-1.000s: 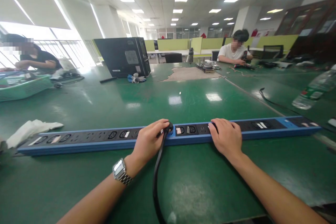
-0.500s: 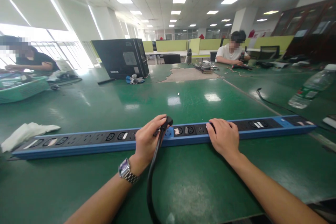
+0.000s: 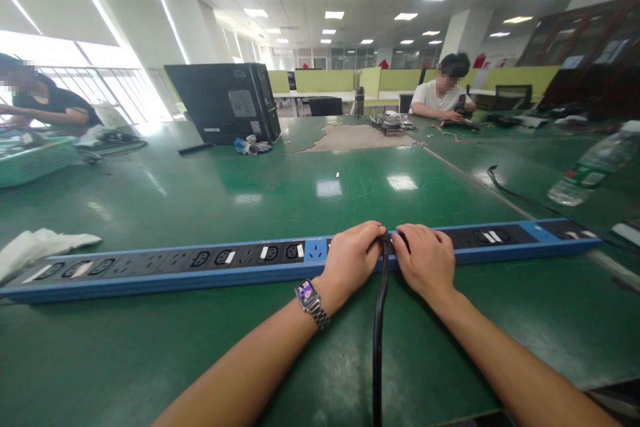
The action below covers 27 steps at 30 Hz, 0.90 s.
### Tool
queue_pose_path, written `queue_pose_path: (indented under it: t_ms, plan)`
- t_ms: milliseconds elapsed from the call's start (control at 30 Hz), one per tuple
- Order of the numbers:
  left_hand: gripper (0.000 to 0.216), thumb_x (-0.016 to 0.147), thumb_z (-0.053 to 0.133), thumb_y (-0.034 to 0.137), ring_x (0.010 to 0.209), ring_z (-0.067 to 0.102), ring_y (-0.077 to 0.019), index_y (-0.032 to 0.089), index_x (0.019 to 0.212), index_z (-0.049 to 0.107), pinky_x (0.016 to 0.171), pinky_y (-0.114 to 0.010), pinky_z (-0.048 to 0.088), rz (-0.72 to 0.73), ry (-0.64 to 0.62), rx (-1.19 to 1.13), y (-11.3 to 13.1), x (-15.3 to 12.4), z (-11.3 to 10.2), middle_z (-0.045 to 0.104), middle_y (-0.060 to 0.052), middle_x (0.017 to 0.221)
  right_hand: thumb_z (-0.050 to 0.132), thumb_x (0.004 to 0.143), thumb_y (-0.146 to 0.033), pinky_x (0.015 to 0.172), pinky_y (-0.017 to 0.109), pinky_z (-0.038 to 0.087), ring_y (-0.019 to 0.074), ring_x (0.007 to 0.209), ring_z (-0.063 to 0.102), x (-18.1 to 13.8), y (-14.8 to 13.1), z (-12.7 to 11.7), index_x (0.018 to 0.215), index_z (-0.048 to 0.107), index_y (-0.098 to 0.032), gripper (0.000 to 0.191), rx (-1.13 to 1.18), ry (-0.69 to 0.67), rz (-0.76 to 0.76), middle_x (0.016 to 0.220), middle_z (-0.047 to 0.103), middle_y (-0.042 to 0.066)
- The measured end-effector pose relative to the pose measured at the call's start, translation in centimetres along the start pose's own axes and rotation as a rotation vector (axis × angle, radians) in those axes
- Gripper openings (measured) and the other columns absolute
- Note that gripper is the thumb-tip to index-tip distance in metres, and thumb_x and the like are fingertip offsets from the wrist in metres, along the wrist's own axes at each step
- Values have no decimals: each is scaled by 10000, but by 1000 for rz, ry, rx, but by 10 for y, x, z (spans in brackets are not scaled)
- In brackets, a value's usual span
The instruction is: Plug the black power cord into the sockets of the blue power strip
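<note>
A long blue-and-black power strip (image 3: pixel 210 275) lies across the table before me, its rows of sockets facing up. My left hand (image 3: pixel 351 258), with a watch on the wrist, is closed around a black plug (image 3: pixel 386 240) at the strip's sockets. Fingers cover most of the plug, so how far it sits in a socket cannot be seen. From it a thick black cable (image 3: pixel 379 340) hangs toward me. Close beside the plug, my right hand (image 3: pixel 427 259) grips the strip, fingers curled over its top.
The green table (image 3: pixel 240 367) carries a black computer case (image 3: pixel 215 103), gloves (image 3: pixel 253 145), a white cloth (image 3: pixel 45 247) and a green basket (image 3: pixel 40 161). A plastic bottle (image 3: pixel 585 173) stands at right. Two people (image 3: pixel 437 97) sit across the table.
My left hand has moved right with the plug, from the blue socket section to just beside my right hand. The strip's left end has shifted slightly left in view. My right hand stays put.
</note>
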<state>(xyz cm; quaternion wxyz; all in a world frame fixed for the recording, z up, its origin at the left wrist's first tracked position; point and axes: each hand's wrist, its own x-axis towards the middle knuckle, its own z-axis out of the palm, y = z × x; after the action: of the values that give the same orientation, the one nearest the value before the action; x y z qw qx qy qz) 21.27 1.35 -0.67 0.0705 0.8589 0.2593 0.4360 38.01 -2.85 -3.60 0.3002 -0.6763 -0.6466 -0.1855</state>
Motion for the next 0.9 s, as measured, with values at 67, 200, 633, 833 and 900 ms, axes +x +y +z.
queue_pose_path:
  t_ms: [67, 200, 633, 833, 900]
  plan:
    - [169, 906, 530, 113, 931, 716, -180, 185, 1003, 649, 848, -305, 596, 69, -45, 60, 2, 0, -1, 741, -74, 1054, 425, 989, -373, 909, 376, 291, 221, 1043, 615, 0, 0, 0, 1029, 674, -188, 312, -1, 4, -3, 1071, 740, 77]
    - [210, 950, 450, 141, 980, 704, -194, 174, 1028, 642, 852, -320, 599, 196, -51, 173, 5, -7, -3, 720, -106, 1117, 433, 986, -374, 914, 376, 296, 221, 1047, 617, 0, 0, 0, 1035, 673, -185, 309, -10, 4, -6, 1075, 739, 74]
    - [207, 959, 437, 150, 905, 685, -169, 196, 1011, 632, 779, -289, 580, 108, -95, 158, 7, -12, 11, 695, -77, 1078, 411, 994, -366, 907, 374, 306, 216, 1053, 624, -3, 4, 4, 1048, 672, -185, 322, -42, 27, -33, 1078, 738, 66]
    - [207, 935, 461, 130, 919, 706, -171, 197, 989, 649, 811, -302, 600, 55, -13, 70, 5, -12, 14, 716, -76, 1072, 403, 993, -379, 894, 372, 304, 221, 1038, 625, -2, 4, 4, 1037, 678, -186, 339, -45, 17, -30, 1071, 741, 70]
    - [223, 935, 465, 121, 1015, 696, -171, 207, 1036, 643, 879, -304, 593, 21, 165, -28, 10, -2, 8, 710, -87, 1146, 400, 989, -379, 887, 372, 304, 224, 1029, 627, -2, 5, 4, 1027, 682, -188, 343, -43, 17, -33, 1063, 743, 70]
